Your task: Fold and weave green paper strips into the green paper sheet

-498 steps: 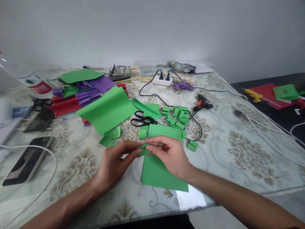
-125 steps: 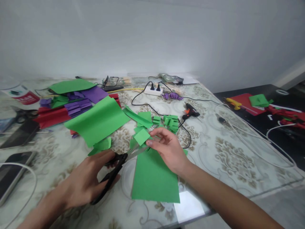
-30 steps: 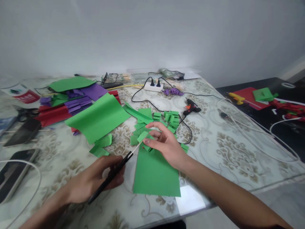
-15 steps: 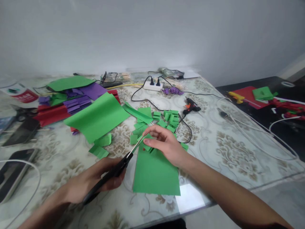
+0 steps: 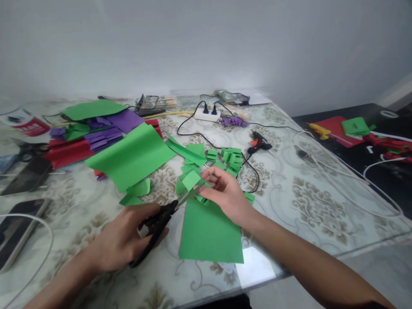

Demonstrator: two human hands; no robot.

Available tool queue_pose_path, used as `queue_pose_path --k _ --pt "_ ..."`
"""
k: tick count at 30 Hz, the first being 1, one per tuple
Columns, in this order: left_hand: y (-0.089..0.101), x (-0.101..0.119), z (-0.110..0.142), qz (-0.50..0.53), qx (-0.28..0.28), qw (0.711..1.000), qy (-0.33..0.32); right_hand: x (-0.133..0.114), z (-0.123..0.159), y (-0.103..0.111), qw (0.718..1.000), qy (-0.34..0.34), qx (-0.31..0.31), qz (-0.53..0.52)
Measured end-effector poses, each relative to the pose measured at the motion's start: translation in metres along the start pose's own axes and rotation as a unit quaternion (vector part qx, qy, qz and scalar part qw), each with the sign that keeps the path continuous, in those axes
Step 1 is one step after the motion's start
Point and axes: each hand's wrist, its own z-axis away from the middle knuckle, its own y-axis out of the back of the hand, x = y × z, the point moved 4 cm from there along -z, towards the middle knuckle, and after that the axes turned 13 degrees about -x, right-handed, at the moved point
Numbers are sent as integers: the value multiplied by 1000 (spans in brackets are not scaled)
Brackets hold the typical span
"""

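My left hand (image 5: 128,236) is wrapped round the handles of black scissors (image 5: 157,229). The blades point up and right, their tips close to the fingers of my right hand (image 5: 227,195). Between thumb and fingers, my right hand pinches a small green paper piece (image 5: 202,199); how much it holds is partly hidden. A light green square (image 5: 191,180) sits at the blade tips. Under my right hand lies a large green paper sheet (image 5: 210,236). Small cut green pieces (image 5: 232,158) are heaped just beyond.
A curled green sheet (image 5: 131,156) covers purple strips (image 5: 103,138) and red paper (image 5: 69,152) at left. Phones (image 5: 24,227) lie at the left edge. Behind stand a power strip (image 5: 207,115) and a black glue gun (image 5: 258,142), with cables crossing the table.
The scissors have opened and turned in my left hand, their handles now spread. A light green square shows at the blades. My right hand has shifted slightly right.
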Motion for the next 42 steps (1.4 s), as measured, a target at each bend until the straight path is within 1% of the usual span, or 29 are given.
queue_pose_path --k 2,5,11,19,30,36,42 --pt "1 2 -3 -11 -13 1000 -18 -1 0 0 1000 -5 7 20" --pt "2 3 -3 -23 -15 999 -34 -2 0 1 999 -10 15 30" --pt "-1 -3 -2 -31 -27 999 -16 1 1 0 1000 -23 5 15" --pt "-3 -8 -2 -28 -26 999 -28 4 0 2 999 -33 9 0" --pt "-2 -5 -1 -14 -23 999 -31 5 0 1 999 -30 11 -21" --pt "-5 -8 -1 -22 -43 999 -16 5 1 1 999 -37 14 -19" --pt "-6 -9 -1 -17 -50 999 -6 5 1 2 999 -41 17 -11"
